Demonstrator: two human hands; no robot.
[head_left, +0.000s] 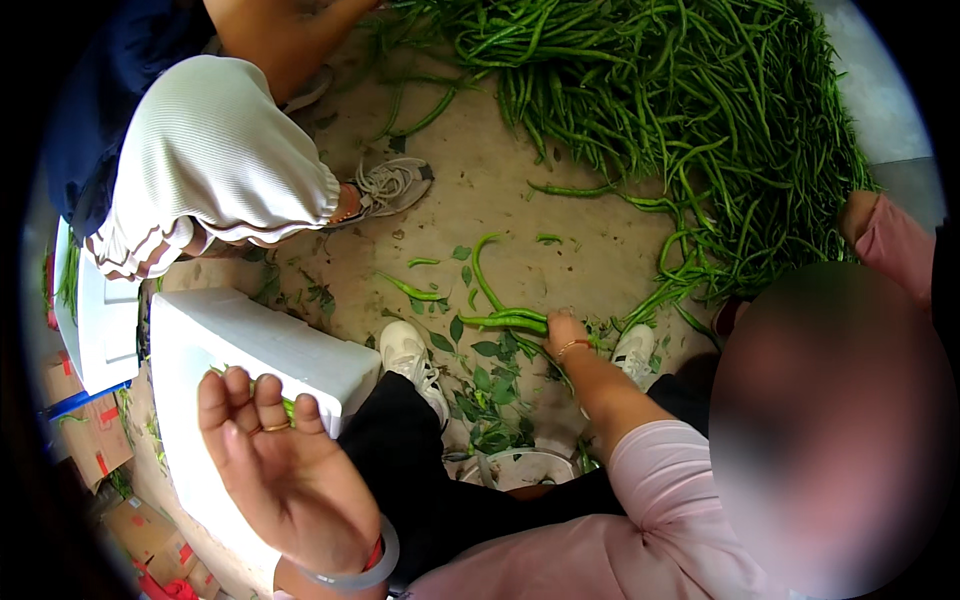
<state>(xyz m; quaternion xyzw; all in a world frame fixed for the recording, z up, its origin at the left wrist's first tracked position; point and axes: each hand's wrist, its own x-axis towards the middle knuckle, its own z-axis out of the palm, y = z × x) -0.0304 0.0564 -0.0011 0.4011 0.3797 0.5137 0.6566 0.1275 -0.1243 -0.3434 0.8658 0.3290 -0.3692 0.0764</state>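
Observation:
My left hand (290, 470) is raised palm up over a white foam box (270, 335). Its fingers are apart and slightly curled, and the palm is bare. Bits of green pepper show behind the fingers, mostly hidden by them. My right hand (566, 332) reaches down between my shoes with its fingers closed round several long green chili peppers (505, 319), whose ends stick out to the left. Just beyond them, a curved chili pepper (480, 268) lies on the floor.
A large heap of green chili peppers (680, 100) fills the far right. Loose leaves (490, 395) litter the floor. A co-worker in white trousers (215, 150) sits at far left; another person's pink sleeve (895, 245) is at right. Cardboard boxes (100, 440) stand at left.

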